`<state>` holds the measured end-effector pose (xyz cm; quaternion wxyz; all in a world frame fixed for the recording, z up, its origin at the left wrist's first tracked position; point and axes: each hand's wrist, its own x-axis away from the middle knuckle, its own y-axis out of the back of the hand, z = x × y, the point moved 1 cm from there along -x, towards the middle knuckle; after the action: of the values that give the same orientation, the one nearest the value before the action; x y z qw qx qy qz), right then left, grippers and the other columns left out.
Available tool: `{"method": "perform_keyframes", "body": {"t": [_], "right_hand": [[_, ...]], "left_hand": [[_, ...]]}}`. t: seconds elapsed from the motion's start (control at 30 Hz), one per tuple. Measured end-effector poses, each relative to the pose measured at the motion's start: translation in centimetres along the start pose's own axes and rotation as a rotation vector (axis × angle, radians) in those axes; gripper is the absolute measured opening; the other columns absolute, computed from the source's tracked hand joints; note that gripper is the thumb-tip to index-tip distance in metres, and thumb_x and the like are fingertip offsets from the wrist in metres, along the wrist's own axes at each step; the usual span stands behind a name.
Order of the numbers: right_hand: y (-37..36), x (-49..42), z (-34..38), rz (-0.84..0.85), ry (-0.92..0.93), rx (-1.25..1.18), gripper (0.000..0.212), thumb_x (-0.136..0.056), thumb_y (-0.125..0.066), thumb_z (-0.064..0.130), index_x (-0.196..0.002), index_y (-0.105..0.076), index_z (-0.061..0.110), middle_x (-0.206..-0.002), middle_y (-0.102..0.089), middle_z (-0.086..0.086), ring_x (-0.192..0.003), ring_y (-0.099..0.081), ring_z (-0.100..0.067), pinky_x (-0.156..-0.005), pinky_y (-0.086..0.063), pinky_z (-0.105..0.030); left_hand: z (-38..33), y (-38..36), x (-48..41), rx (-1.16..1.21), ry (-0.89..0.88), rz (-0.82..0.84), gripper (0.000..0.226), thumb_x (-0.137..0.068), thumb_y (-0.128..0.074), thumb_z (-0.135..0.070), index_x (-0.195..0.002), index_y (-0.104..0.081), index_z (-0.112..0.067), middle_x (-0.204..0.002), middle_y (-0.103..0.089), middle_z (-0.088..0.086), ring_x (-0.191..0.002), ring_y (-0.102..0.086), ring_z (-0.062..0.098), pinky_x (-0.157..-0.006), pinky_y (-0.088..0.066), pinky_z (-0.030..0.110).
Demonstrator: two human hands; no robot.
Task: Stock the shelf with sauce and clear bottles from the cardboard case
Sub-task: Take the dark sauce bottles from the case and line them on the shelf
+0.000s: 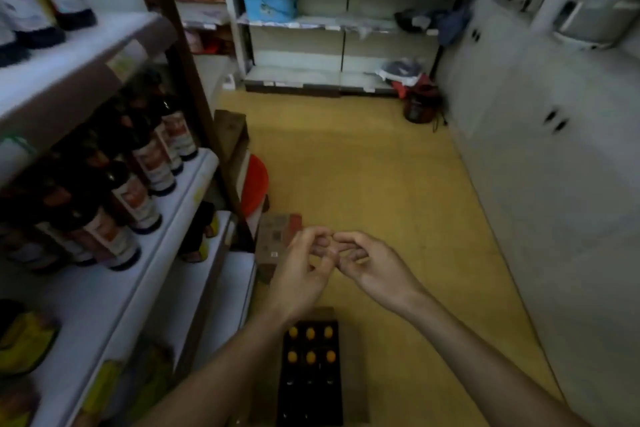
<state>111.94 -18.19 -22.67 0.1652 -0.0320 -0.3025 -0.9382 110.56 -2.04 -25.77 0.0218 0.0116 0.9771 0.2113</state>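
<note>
An open cardboard case (355,392) stands on the floor at the bottom centre. Inside it are dark bottles with orange caps (310,345) in the far rows and darker tops nearer me. My left hand (301,267) and my right hand (367,262) hover above the floor beyond the case, fingertips meeting, fingers loosely curled, holding nothing. Dark sauce bottles with red-and-white labels (138,198) line the middle shelf (180,204) on the left.
Another printed carton (277,243) and a red round object (254,184) sit by the shelf's foot. More bottles (34,10) stand on the upper shelf. White cabinets (554,166) run along the right. Far shelving (329,24) holds a blue box and bags. Yellow floor (363,166) lies between.
</note>
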Motion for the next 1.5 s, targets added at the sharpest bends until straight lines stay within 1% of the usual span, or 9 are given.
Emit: {"method": "perform_keyframes", "body": {"t": [0.2,0.3,0.4,0.57,0.63,0.8,1.0,1.23,1.5], "right_hand": [[-7.4,-1.2,-9.8,0.058,-0.194,-0.029,0.035,-0.101,-0.062,0.024,-0.136,-0.058,0.028,-0.118,-0.065,0.013,-0.105,-0.061,0.0,-0.094,-0.052,-0.022],[-12.2,-1.7,-15.3,0.109,-0.239,-0.051,0.033,-0.1,-0.062,0.018,-0.13,-0.06,0.031,-0.115,-0.067,0.012,-0.107,-0.062,-0.001,-0.091,-0.047,-0.014],[-17.9,-2.3,-22.1,0.188,-0.289,-0.055,0.037,-0.1,-0.063,0.02,-0.136,-0.059,0.026,-0.121,-0.068,0.006,-0.111,-0.062,-0.002,-0.084,-0.042,-0.002],[-27.9,-2.4,-34.1,0.319,-0.411,-0.057,0.038,-0.1,-0.063,0.013,-0.138,-0.058,0.014,-0.124,-0.064,-0.001,-0.122,-0.06,-0.011,-0.081,-0.04,0.003],[-31.3,-2.0,-38.4,0.368,-0.44,-0.032,0.039,-0.101,-0.061,0.014,-0.14,-0.056,0.012,-0.127,-0.063,-0.005,-0.12,-0.061,-0.016,-0.078,-0.043,-0.001],[-38.0,-0.8,-47.6,0.492,-0.493,0.046,0.042,-0.101,-0.062,0.02,-0.142,-0.053,0.017,-0.131,-0.06,-0.004,-0.12,-0.061,-0.02,-0.09,-0.047,-0.02],[-43.7,-0.3,-54.7,0.614,-0.44,0.229,0.053,-0.101,-0.059,0.019,-0.151,-0.044,0.022,-0.148,-0.053,-0.006,-0.133,-0.054,-0.025,-0.106,-0.043,-0.032],[-46.7,0.5,-57.7,0.538,-0.363,0.253,0.054,-0.095,-0.068,0.023,-0.147,-0.051,0.026,-0.138,-0.062,-0.011,-0.126,-0.06,-0.03,-0.102,-0.048,-0.036],[-47.9,-1.4,-58.1,0.597,-0.262,0.345,0.058,-0.09,-0.072,0.014,-0.144,-0.056,0.027,-0.137,-0.045,-0.014,-0.121,-0.057,-0.037,-0.101,-0.049,-0.038]], "left_hand": [[10.8,-4.3,1.0,0.003,0.134,0.165,0.023,-0.103,-0.059,-0.026,-0.125,-0.054,-0.033,-0.119,-0.061,-0.007,-0.103,-0.058,-0.009,-0.08,-0.048,0.007],[17.3,-6.6,2.4,0.008,0.217,0.197,0.026,-0.102,-0.06,-0.022,-0.126,-0.055,-0.032,-0.121,-0.063,-0.007,-0.11,-0.061,0.0,-0.092,-0.051,0.015],[24.9,-9.5,4.2,-0.009,0.301,0.203,0.03,-0.101,-0.061,-0.019,-0.131,-0.057,-0.023,-0.115,-0.064,-0.005,-0.106,-0.062,0.002,-0.084,-0.047,0.007],[38.6,-14.3,8.7,-0.072,0.48,0.209,0.029,-0.101,-0.061,-0.023,-0.128,-0.055,-0.031,-0.113,-0.061,-0.003,-0.098,-0.061,0.001,-0.077,-0.045,0.009],[43.3,-16.1,10.7,-0.101,0.553,0.247,0.032,-0.102,-0.059,-0.024,-0.134,-0.054,-0.026,-0.116,-0.058,-0.002,-0.102,-0.06,0.007,-0.076,-0.043,0.006],[51.9,-20.1,14.3,-0.15,0.661,0.353,0.041,-0.102,-0.06,-0.021,-0.142,-0.048,-0.019,-0.121,-0.05,-0.004,-0.118,-0.057,0.019,-0.095,-0.05,0.03],[57.4,-23.8,16.7,-0.24,0.683,0.403,0.05,-0.1,-0.06,-0.013,-0.147,-0.045,-0.019,-0.145,-0.048,0.003,-0.128,-0.054,0.024,-0.104,-0.049,0.036],[59.8,-25.8,18.7,-0.263,0.692,0.335,0.059,-0.096,-0.06,-0.011,-0.151,-0.044,-0.025,-0.148,-0.052,0.003,-0.128,-0.058,0.026,-0.103,-0.049,0.039],[60.6,-25.6,17.7,-0.291,0.628,0.342,0.056,-0.095,-0.06,-0.012,-0.149,-0.047,-0.023,-0.148,-0.051,0.004,-0.132,-0.054,0.029,-0.108,-0.047,0.046]]}}
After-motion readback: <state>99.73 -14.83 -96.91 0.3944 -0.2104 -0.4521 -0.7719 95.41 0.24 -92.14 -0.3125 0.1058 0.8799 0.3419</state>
